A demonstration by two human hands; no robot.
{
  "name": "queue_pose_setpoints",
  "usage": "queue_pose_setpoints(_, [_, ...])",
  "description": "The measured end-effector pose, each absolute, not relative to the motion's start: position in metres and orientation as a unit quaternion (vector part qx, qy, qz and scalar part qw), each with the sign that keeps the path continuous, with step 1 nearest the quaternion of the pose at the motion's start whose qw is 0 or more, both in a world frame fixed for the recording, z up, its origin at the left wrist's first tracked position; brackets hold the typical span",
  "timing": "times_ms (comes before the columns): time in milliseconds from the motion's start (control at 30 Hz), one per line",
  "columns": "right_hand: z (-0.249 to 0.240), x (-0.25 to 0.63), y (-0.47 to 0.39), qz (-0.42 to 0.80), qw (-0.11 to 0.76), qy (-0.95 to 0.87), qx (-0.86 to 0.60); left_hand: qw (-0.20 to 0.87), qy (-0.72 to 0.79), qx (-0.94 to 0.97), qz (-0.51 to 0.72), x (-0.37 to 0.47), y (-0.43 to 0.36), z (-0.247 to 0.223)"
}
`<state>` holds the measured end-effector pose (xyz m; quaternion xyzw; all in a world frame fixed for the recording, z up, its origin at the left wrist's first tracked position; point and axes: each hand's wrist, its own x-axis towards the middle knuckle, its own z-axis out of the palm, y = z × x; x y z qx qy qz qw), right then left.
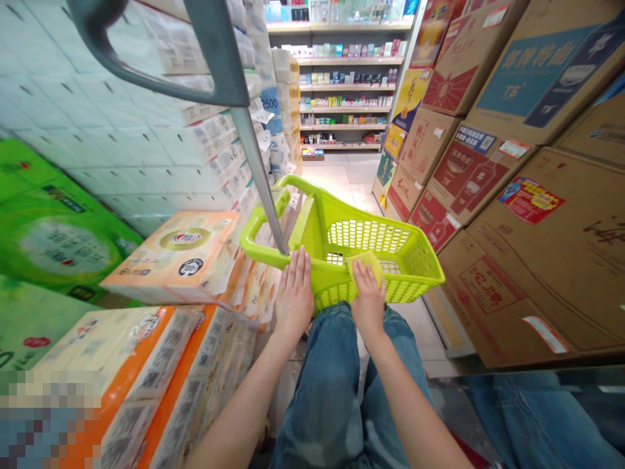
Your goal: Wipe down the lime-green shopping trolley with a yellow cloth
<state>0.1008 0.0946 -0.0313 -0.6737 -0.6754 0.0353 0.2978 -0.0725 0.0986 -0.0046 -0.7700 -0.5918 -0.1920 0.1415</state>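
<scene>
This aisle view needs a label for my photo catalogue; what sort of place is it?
Probably a supermarket or shop: stocked shelves, a green shopping basket and stacked cartons with price-tag-like stickers show it.

This is a shop: stocked shelves (354,60) fill the far end at the top centre, stacked cartons (508,195) with price labels line the aisle on the right, packaged paper goods (176,241) pile up at left, and a green shopping basket (375,241) sits in the centre.
</scene>
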Motion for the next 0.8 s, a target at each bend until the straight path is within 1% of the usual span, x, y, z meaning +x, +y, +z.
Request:
queue_pose_setpoints(100, [-0.008, 0.05, 0.1, 0.07, 0.299, -0.733, -0.608, 0.149, -0.593, -0.766, -0.198, -0.073, 0.101, -0.009])
queue_pose_setpoints(200, [0.0, 0.035, 0.102, 0.075, 0.302, -0.759, -0.572, 0.154, -0.596, -0.762, -0.202, -0.074, 0.101, -0.012])
queue_pose_setpoints(300, [-0.014, 0.063, 0.1, 0.054, 0.294, -0.76, -0.578, 0.155, -0.596, -0.763, -0.194, -0.073, 0.102, -0.013])
queue_pose_setpoints(467, [-0.053, 0.144, 0.089, -0.001, 0.288, -0.697, -0.657, 0.149, -0.598, -0.765, -0.189, -0.071, 0.102, -0.012])
queue_pose_setpoints(567, [-0.064, 0.173, 0.083, -0.018, 0.281, -0.667, -0.69, 0.145, -0.602, -0.762, -0.191, -0.069, 0.102, -0.011])
queue_pose_setpoints(667, [-0.059, 0.168, 0.084, -0.019, 0.282, -0.646, -0.709, 0.144, -0.603, -0.762, -0.189, -0.069, 0.102, -0.009])
queue_pose_setpoints(800, [-0.031, 0.111, 0.097, 0.021, 0.283, -0.671, -0.685, 0.144, -0.602, -0.763, -0.186, -0.069, 0.101, -0.008])
